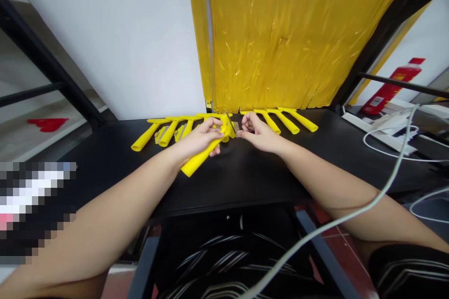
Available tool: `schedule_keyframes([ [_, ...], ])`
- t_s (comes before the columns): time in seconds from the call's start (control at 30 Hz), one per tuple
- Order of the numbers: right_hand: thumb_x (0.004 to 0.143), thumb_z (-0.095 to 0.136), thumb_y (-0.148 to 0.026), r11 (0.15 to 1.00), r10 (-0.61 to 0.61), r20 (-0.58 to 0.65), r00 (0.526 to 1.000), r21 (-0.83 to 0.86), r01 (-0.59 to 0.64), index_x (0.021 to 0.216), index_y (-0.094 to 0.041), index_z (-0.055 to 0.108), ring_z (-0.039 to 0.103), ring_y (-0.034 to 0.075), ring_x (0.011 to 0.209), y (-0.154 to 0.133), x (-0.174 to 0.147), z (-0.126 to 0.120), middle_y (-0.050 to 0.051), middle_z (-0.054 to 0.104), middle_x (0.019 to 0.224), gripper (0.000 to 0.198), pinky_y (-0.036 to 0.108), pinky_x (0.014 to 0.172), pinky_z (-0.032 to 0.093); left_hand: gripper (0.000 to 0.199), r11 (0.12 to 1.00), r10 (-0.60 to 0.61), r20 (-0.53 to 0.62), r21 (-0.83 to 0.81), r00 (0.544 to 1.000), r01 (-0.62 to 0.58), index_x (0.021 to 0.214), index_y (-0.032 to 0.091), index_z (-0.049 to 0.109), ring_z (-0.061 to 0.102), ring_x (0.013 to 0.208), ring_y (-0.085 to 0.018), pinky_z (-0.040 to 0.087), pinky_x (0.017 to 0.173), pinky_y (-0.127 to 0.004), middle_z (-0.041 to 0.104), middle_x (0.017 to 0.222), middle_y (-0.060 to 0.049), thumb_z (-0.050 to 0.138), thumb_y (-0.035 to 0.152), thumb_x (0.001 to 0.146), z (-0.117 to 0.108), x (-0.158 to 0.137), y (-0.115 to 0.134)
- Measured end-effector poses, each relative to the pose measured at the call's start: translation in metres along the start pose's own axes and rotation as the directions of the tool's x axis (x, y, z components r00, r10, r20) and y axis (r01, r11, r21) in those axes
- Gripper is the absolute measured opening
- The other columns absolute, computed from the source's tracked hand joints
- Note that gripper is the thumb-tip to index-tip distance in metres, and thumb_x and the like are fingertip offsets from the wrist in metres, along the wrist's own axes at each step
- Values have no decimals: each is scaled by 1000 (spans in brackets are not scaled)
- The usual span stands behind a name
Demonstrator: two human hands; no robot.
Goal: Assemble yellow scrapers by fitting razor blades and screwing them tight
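My left hand [204,136] is wrapped round a yellow scraper [199,159] with a hollow tubular handle, its open end tilted down toward me. The head of this tool, with a small screw and a thin metal edge, points up and right beyond my fingers. Close to that head, my right hand [257,133] has its fingers curled and pinched together. A small greyish-brown flat piece shows between the head and my right fingertips; whether I grip it is unclear. Behind my left hand, several yellow scrapers [145,139] lie in a row, and more yellow handles [289,120] lie behind my right hand.
The black tabletop [224,182] meets a white panel [140,46] and a yellow plastic curtain [280,37] at the back. On the right stand a red bottle [393,86] and a white power strip [375,133]. A white cable [329,229] hangs across my right forearm.
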State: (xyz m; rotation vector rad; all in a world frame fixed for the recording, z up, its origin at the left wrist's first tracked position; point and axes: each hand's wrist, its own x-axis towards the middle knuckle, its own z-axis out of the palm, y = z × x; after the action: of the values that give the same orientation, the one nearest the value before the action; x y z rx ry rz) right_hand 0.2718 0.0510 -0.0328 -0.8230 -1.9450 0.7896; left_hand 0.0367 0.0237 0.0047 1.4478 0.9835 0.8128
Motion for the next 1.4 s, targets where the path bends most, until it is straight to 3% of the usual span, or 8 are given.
schedule_keyframes([
  [0.13, 89, 61, -27, 973, 56, 22, 998, -226, -49, 94, -26, 39, 46, 18, 73, -1, -4, -9, -2, 49, 85, 23, 34, 72, 42, 22, 998, -42, -93, 41, 995, 46, 113, 25, 44, 59, 43, -14, 43, 45, -21, 60, 59, 4, 55, 13, 99, -6, 1, 2],
  [0.3, 96, 57, -26, 919, 138, 34, 990, -378, -115, 95, -25, 42, 50, 20, 74, -7, -6, -12, 1, 56, 85, 15, 34, 71, 41, 28, 999, -30, -114, 16, 993, 32, 115, 26, 44, 58, 43, -14, 43, 47, -23, 60, 59, 4, 63, 16, 97, -9, 2, 2],
  [0.47, 97, 58, -29, 903, 165, 53, 985, -409, -129, 94, -25, 46, 56, 21, 78, -8, -6, -11, 3, 63, 88, 13, 34, 72, 43, 29, 999, -33, -101, 20, 994, 35, 118, 27, 43, 57, 42, -14, 44, 48, -24, 60, 58, 4, 60, 18, 97, -9, 1, 1],
  [0.93, 96, 60, -27, 904, 154, 55, 986, -410, -119, 92, -24, 49, 56, 20, 76, -8, -6, -11, 3, 66, 88, 12, 34, 73, 44, 26, 999, 7, -123, 35, 992, -3, 115, 26, 44, 60, 44, -12, 44, 44, -22, 60, 71, 5, 56, 12, 97, -3, -1, 4],
  [1.13, 95, 63, -30, 930, 166, 41, 985, -338, -143, 89, -24, 52, 56, 19, 73, -4, -6, -12, 1, 62, 81, 14, 33, 72, 44, 25, 994, 77, -111, 91, 991, -67, 114, 25, 44, 62, 47, -10, 47, 43, -23, 64, 89, 2, 56, 12, 96, -4, 0, 2],
  [1.3, 92, 71, -43, 956, 294, 105, 950, -44, -291, 88, -24, 53, 50, 14, 56, 2, -5, -13, -5, 55, 64, 27, 28, 56, 39, 28, 941, 230, -134, 285, 964, -185, 113, 23, 51, 60, 50, -3, 47, 43, -18, 68, 124, -7, 67, 17, 91, -9, 1, -7],
  [1.4, 88, 78, -49, 931, 343, 117, 932, 89, -353, 88, -22, 59, 49, 12, 53, 0, -5, -15, -4, 56, 62, 33, 26, 52, 38, 31, 910, 272, -130, 356, 954, -211, 118, 23, 53, 60, 50, -3, 46, 42, -18, 67, 130, -8, 67, 21, 91, -13, 3, -11],
])
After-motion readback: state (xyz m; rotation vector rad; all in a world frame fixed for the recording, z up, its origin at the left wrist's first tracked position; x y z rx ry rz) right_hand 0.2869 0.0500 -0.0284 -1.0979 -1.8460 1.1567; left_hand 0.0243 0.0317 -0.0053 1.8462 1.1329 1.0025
